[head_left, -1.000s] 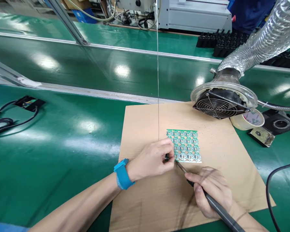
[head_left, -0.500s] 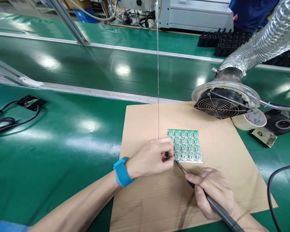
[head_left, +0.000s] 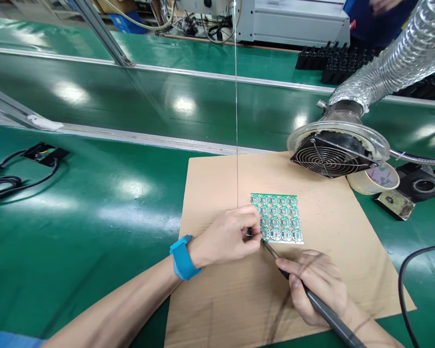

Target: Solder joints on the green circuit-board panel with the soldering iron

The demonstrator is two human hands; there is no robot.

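Note:
A green circuit board panel (head_left: 280,216) with several small round boards lies on a sheet of brown cardboard (head_left: 239,299). My left hand (head_left: 230,236), with a blue wrist strap (head_left: 183,257), pinches a thin solder wire (head_left: 236,121) that runs straight up out of view, right at the panel's near left corner. My right hand (head_left: 317,285) is wrapped round a black soldering iron (head_left: 326,314); its metal tip (head_left: 268,247) points at that same corner, next to my left fingers.
A fume extractor fan (head_left: 333,152) on a silver flexible hose (head_left: 395,58) hangs over the cardboard's far right corner. Beside it are a tape roll (head_left: 375,178) and a black iron stand (head_left: 416,186). Black cables (head_left: 7,183) lie at the left; a conveyor belt runs behind.
Almost nothing has moved. Both hands stay at the panel's near left corner, with the iron's tip shifting only slightly.

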